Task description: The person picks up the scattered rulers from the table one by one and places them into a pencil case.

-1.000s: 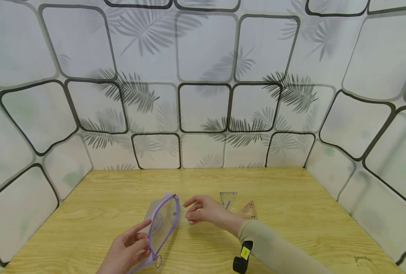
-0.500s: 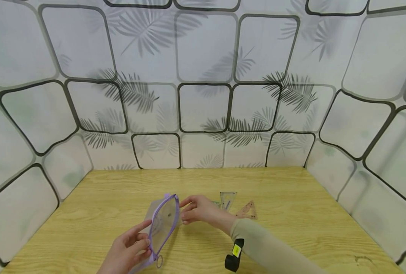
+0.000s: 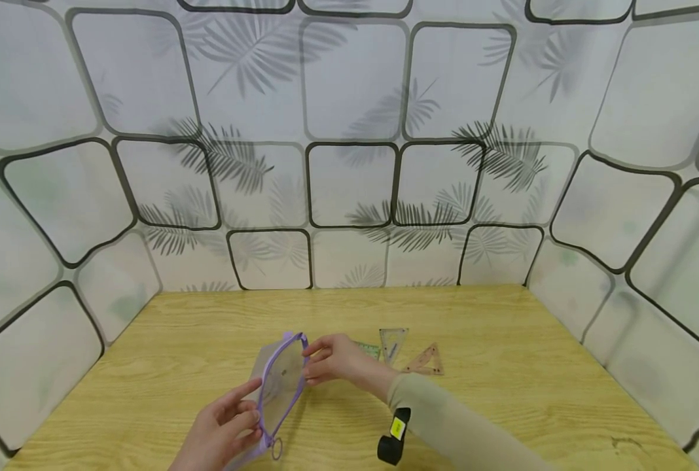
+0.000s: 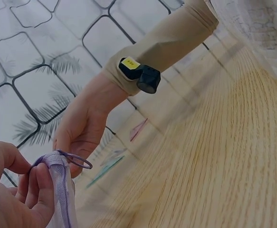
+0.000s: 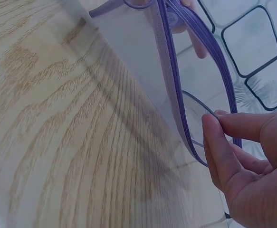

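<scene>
A see-through zip pouch (image 3: 271,399) with a purple zipper edge stands with its mouth spread wide. My left hand (image 3: 220,425) holds its near end, thumb and fingers pinching the zipper band (image 4: 52,159) beside the purple pull ring (image 4: 76,160). At the far end of the mouth is my right hand (image 3: 340,363). Between thumb and forefinger it pinches a clear, curved-edged piece that looks like a protractor (image 5: 195,101), partly inside the pouch opening. Most of that piece is hidden by the fingers and the pouch film.
Beyond the right hand lie a clear set square (image 3: 384,340), an orange set square (image 3: 435,367) and a green ruler-like piece (image 3: 370,349), partly covered by that hand. The wooden table (image 3: 502,392) meets patterned cloth walls (image 3: 349,183) behind and at both sides.
My right hand has moved left to the pouch mouth, bringing the clear piece into the opening. The green piece behind it has come into sight. My left hand and the pouch have hardly moved.
</scene>
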A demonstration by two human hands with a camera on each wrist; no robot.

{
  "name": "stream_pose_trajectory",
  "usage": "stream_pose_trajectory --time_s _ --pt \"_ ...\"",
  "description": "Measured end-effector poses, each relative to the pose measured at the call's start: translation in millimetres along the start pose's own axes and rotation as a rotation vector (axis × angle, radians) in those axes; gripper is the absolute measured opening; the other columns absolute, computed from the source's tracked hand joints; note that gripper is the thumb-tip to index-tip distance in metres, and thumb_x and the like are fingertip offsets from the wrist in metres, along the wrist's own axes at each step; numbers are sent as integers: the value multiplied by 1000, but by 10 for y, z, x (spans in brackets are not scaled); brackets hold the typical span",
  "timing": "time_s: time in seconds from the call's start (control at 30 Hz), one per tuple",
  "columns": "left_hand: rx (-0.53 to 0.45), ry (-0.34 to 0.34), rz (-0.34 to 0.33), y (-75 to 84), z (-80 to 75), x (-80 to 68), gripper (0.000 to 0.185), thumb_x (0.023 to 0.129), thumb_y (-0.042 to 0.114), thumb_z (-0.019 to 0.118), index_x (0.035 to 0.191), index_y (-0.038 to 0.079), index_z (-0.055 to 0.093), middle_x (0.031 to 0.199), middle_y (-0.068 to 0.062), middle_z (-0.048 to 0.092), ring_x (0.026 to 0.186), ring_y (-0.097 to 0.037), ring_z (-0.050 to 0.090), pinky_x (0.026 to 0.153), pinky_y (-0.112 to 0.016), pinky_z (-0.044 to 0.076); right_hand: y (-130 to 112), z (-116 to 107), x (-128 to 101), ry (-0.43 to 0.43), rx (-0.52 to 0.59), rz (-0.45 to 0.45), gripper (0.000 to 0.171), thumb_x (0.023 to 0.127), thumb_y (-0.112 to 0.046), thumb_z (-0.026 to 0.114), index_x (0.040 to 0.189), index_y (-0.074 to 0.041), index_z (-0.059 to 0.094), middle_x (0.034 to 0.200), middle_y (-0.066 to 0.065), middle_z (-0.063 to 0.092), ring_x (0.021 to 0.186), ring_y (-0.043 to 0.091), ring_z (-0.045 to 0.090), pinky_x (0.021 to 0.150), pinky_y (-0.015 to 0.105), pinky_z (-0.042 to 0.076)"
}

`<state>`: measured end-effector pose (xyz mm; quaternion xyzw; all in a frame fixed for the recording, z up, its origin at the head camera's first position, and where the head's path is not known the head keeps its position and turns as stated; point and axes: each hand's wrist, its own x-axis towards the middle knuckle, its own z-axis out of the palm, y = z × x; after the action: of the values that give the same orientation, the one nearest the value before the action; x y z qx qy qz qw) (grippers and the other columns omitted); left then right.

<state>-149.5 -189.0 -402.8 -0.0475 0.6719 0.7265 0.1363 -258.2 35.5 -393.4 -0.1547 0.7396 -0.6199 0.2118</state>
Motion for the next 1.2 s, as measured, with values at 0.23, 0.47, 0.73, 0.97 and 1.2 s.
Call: stream_pose_trajectory --time_s 0.23,0.47,0.73,0.97,1.2 --pt "-7 -12 1 6 5 -4 70 94 1 59 154 -5 23 93 0 59 80 -9 61 75 -22 58 -3 48 16 38 29 -6 36 86 7 67 121 10 59 99 21 70 78 20 72 80 41 62" --pt "-9 4 -5 0 17 -9 71 92 1 61 154 -5 25 93 0 59 80 -10 61 74 -22 58 22 79 43 78 53 -4 33 85 7 69 117 9 61 100 21 71 78 20 72 78 38 62" --pt "-20 18 -8 1 31 -9 72 91 0 62 153 -5 27 94 -1 59 80 -11 61 74 -23 58 17 104 66 89 57 -5 30 85 6 69 114 9 63 101 22 73 81 23 74 74 34 62" --pt "-18 3 -9 0 29 -8 71 92 1 60 154 -5 25 95 -1 59 80 -10 61 74 -23 58 25 121 76 101 60 -23 33 84 6 71 116 10 62 104 24 72 85 27 74 76 34 62" --pt "-18 -24 -5 2 11 -3 74 92 1 60 155 -4 22 94 2 59 80 -9 62 76 -22 58 32 121 68 105 12 -31 39 84 -1 73 120 8 63 111 23 71 92 26 73 80 34 61"
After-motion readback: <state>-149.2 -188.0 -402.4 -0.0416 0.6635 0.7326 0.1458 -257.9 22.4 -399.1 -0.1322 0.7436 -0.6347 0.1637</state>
